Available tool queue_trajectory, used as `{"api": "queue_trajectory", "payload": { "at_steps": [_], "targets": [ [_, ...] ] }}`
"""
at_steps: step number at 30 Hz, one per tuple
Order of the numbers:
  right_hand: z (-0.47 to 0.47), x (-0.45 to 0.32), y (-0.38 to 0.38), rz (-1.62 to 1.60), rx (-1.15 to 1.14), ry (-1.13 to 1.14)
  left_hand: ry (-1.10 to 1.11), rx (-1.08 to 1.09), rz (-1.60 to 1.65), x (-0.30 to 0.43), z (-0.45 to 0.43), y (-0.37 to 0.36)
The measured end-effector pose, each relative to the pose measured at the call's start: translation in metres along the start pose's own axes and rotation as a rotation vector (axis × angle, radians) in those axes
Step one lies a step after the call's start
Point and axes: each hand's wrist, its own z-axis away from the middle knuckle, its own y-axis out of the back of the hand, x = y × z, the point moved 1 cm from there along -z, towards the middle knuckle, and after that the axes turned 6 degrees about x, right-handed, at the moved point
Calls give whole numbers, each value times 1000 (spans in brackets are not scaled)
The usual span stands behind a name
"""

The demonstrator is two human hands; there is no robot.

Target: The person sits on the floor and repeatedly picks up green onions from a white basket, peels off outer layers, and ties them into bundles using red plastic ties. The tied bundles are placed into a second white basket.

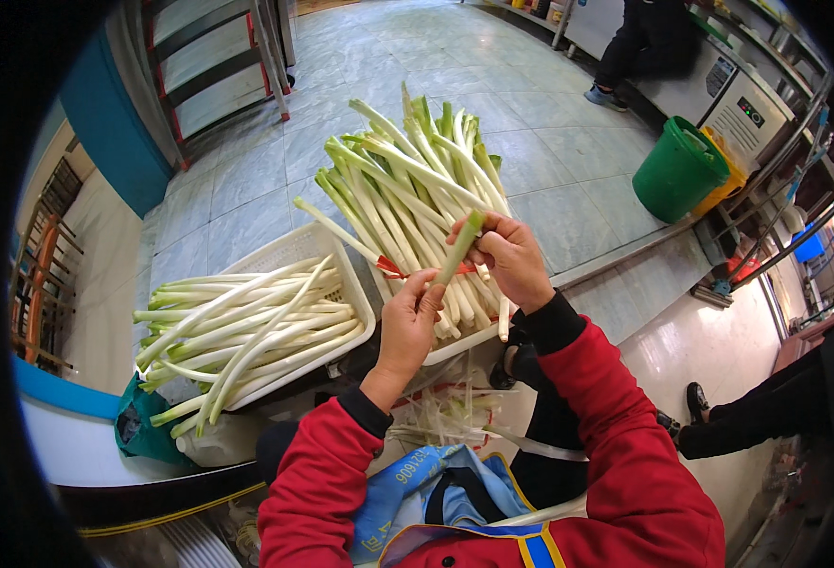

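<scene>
A scallion stalk (457,248), green at its upper end, slants between my two hands. My left hand (411,319) grips its lower part between thumb and fingers. At the upper part is my right hand (505,255), with thumb and fingers pinched at the green end. Beneath and beyond both hands lies a large bundle of scallions (402,192) bound with red tape (390,267), resting on a white plastic basket (459,346). To the left, a second white plastic basket (361,298) holds many loose scallions (260,319), their green ends hanging over its left side.
Peelings (452,419) lie on the floor by my legs. A green bucket (679,170) stands at right, near a floor step (601,263). A metal step rack (211,71) is at upper left. One person's legs (758,405) show at right, another's (619,57) at upper right.
</scene>
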Motion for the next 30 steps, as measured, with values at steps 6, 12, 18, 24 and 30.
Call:
{"api": "queue_trajectory", "payload": {
  "at_steps": [6,12,18,24,30],
  "targets": [
    [5,1,-15,154,179,202,88,6,128,1,-6,14],
    [-2,23,13,423,216,411,79,-7,101,-30,-11,-3],
    [-8,14,6,425,131,447,97,-73,135,-14,-10,7],
    [13,17,12,760,106,586,179,-54,227,-18,-16,-1],
    [13,25,5,787,-27,443,245,121,488,-4,-46,44]
  ]
}}
